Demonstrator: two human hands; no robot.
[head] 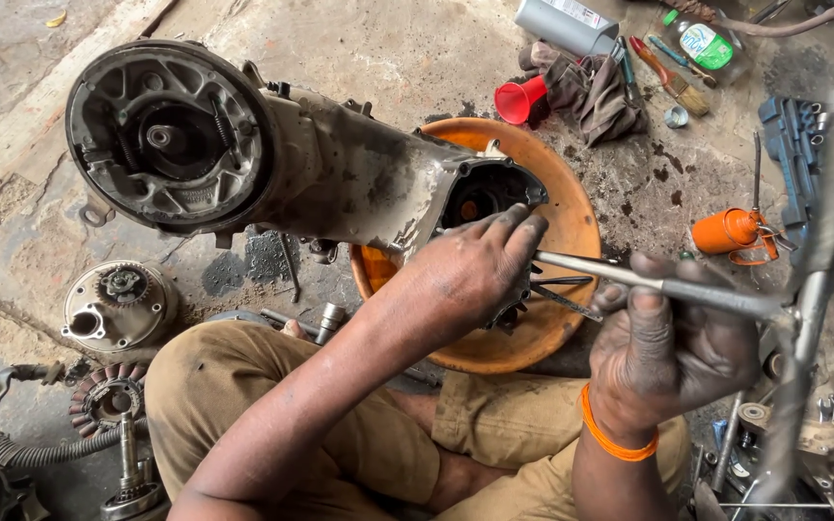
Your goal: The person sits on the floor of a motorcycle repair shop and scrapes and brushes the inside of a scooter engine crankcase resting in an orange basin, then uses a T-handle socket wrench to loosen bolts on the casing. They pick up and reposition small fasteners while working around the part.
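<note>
in the head view, the engine casing (340,174) is steadied at its open end by the left hand (475,265), fingers pressed on it. just right of it, the right hand (673,352) is clenched around a t-handle wrench (668,287). a fastener seems to be worked; careful seating and turning is judged needed next.

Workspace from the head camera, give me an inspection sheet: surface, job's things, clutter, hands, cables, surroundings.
Surface: stained concrete floor.
Job's things: engine casing lying over an orange basin; T-handle wrench pointed into the casing's open end.
Clutter: red funnel, rag, orange oil can, socket set, loose engine parts.
Hands: left hand at the casing opening; right hand gripping the wrench.
Cables: corrugated hose.
Surroundings: nothing seen.
</note>
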